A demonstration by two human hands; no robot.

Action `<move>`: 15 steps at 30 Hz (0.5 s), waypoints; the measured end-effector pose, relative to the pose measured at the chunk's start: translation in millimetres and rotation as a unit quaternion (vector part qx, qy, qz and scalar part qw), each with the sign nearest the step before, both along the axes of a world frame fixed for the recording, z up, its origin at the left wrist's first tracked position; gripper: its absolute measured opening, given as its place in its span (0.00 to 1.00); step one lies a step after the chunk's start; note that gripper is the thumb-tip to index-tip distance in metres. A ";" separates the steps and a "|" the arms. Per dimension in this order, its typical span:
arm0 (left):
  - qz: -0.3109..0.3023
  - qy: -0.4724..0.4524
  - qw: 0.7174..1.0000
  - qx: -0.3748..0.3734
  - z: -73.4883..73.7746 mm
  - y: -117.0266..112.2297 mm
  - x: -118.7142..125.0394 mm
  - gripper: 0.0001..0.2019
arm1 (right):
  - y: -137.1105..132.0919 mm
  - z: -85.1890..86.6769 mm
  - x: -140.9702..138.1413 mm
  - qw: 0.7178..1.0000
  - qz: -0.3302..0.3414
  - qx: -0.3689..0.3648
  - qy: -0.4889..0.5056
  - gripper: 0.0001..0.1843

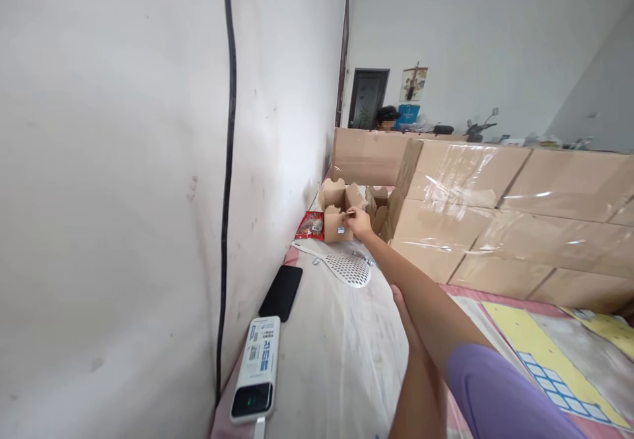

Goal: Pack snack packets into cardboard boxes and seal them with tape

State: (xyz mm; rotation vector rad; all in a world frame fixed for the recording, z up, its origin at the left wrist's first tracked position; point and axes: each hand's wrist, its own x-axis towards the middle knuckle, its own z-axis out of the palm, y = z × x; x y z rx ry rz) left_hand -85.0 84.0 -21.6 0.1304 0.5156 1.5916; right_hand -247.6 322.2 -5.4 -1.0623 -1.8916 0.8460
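Skimmer (349, 269) and red packet (311, 225) lie near the open carton (333, 229)

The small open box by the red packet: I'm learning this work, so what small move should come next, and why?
Probably bring the left hand over to steady the open box. The right hand is alone at its rim, the flaps stand up, and the left is by the right forearm, away from the box.
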 end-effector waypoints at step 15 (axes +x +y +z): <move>-0.405 0.602 0.644 0.240 -7.6 -41.6 101.9 0.27 | -155.5 54.8 234.6 0.967 0.176 0.017 0.181 0.08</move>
